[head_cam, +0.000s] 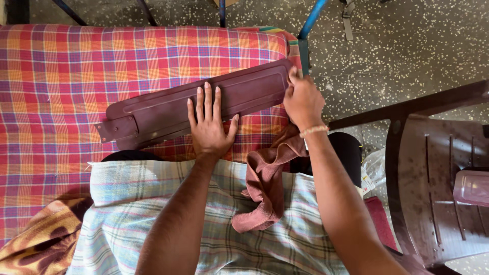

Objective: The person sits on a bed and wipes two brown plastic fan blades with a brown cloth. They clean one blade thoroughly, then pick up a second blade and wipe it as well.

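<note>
Head view: left hand (208,122) flat on maroon panel (163,109), right hand (303,99) gripping it.

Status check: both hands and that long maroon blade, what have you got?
Left hand flat on the maroon blade, pinning it to the checked cloth. Right hand grips the blade's end, holding a brown rag. Nothing blocking.

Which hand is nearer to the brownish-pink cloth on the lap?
Right. The right hand grips the blade's end just above the cloth; the left hand lies farther left.
</note>
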